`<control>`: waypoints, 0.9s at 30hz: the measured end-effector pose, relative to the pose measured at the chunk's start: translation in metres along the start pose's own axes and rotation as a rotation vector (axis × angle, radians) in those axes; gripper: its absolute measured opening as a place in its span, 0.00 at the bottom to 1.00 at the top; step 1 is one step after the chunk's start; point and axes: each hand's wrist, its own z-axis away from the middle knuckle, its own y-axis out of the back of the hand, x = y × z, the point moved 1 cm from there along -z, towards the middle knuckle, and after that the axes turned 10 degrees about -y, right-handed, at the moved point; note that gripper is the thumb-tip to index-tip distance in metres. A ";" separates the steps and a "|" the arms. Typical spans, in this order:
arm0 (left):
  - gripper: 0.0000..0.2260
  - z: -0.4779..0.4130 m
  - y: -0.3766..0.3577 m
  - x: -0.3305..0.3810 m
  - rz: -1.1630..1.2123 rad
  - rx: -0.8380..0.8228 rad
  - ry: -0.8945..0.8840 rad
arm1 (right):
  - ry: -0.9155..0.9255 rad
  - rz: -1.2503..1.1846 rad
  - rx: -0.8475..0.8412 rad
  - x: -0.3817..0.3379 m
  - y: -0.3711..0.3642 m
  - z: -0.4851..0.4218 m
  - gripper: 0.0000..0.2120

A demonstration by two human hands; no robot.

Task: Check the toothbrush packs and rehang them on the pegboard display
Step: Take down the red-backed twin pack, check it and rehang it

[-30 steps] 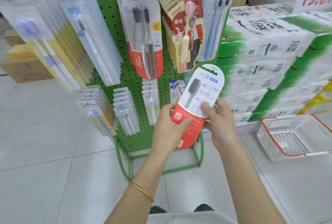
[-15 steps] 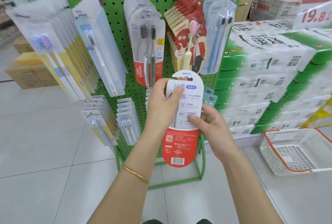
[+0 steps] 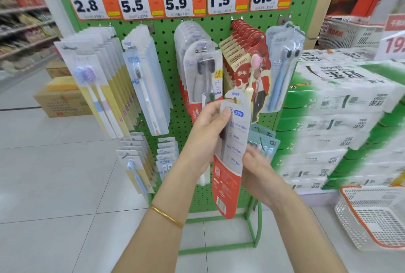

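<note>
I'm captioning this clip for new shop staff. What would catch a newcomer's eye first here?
First, the long red-and-white toothbrush pack at centre, held upright in front of the green pegboard display. The left hand grips its upper left edge and the right hand its lower right side. Next, the row of white-and-orange price tags across the top, with bold black numbers.

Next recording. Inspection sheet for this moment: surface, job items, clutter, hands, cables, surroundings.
Surface: green pegboard upright on a floor stand, price tags along its top.
Job's things: toothbrush pack held before the board; hanging packs on hooks.
Clutter: nothing seen.
Hands: left hand grips the pack's upper left part; right hand holds its right edge, lower.
Cables: nothing seen.
Surroundings: stacked tissue packs right, white basket on floor, cardboard box left.
</note>
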 end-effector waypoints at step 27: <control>0.03 -0.055 0.031 0.040 -0.450 0.322 -0.395 | 0.294 1.012 1.069 -0.062 -0.049 -0.083 0.44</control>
